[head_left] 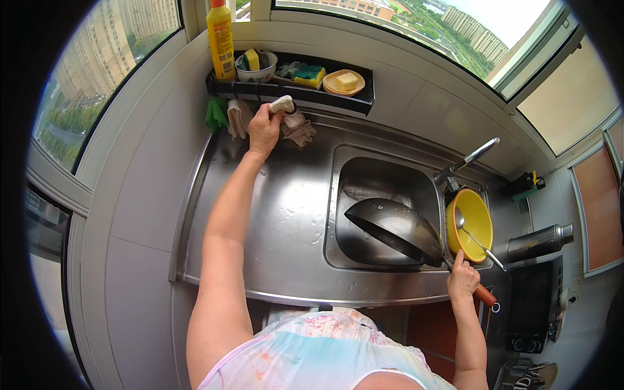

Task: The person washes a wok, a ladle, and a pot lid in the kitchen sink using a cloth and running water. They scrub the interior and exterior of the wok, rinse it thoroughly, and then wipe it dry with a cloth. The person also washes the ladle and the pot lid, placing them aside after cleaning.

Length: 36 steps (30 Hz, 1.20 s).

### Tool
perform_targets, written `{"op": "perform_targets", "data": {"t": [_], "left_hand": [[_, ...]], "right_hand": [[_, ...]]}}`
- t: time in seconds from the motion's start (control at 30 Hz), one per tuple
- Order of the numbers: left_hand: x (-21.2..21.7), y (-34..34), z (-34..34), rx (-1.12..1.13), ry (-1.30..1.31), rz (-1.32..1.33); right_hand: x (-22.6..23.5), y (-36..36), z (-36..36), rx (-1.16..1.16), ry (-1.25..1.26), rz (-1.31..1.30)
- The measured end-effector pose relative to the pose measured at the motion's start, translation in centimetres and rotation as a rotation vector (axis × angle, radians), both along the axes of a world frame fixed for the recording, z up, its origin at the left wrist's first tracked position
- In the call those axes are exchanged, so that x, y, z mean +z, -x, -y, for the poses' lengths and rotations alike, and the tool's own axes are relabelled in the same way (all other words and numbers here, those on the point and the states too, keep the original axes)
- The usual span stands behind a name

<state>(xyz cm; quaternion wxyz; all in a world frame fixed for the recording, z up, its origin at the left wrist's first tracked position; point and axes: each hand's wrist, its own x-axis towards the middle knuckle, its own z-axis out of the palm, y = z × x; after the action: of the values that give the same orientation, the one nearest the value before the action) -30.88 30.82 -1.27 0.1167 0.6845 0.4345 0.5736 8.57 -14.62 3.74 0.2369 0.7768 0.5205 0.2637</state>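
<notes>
My left hand [263, 133] is pinching; my right hand [463, 279] is gripping.
Taking the rectangular stainless-steel basin [354, 177] as the dial's centre: at ten o'clock, my left fingertips are holding a narrow pinch on an off-white, crumpled cloth [281, 103], just by the long black shelf rack [357, 103]. In the basin, the dark, round metal wok [398, 224] is lying tilted. Between four and five, my right hand is wrapping its brown wooden handle [485, 296], index finger pointing at the round yellow bowl [480, 218] at three. I judge I'm securing the cloth while steadying the wok; the next move is calling for a sure pinch and a still handle.
</notes>
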Motion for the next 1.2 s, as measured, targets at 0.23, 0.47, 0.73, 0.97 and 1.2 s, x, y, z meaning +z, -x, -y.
{"op": "perform_targets", "data": {"t": [0.23, 0.47, 0.73, 0.97, 1.2], "left_hand": [[-0.1, -1.6, 0.1, -0.302, 0.389, 0.64], [1.2, -1.4, 0.9, -0.231, 0.306, 0.558], [2.3, -1.7, 1.5, 0.157, 0.109, 0.045], [2.8, -3.0, 1.8, 0.039, 0.455, 0.438], [3.1, -3.2, 2.3, -0.123, 0.56, 0.612]], "right_hand": [[0.4, 0.3, -0.2, -0.018, 0.002, -0.027], [0.0, -0.1, 0.3, -0.005, 0.015, -0.019], [-0.3, -0.2, 0.2, -0.017, 0.022, -0.068], [0.1, -0.5, 0.4, -0.031, 0.029, -0.113], [0.4, -1.4, 0.8, -0.03, 0.015, -0.137]]}}
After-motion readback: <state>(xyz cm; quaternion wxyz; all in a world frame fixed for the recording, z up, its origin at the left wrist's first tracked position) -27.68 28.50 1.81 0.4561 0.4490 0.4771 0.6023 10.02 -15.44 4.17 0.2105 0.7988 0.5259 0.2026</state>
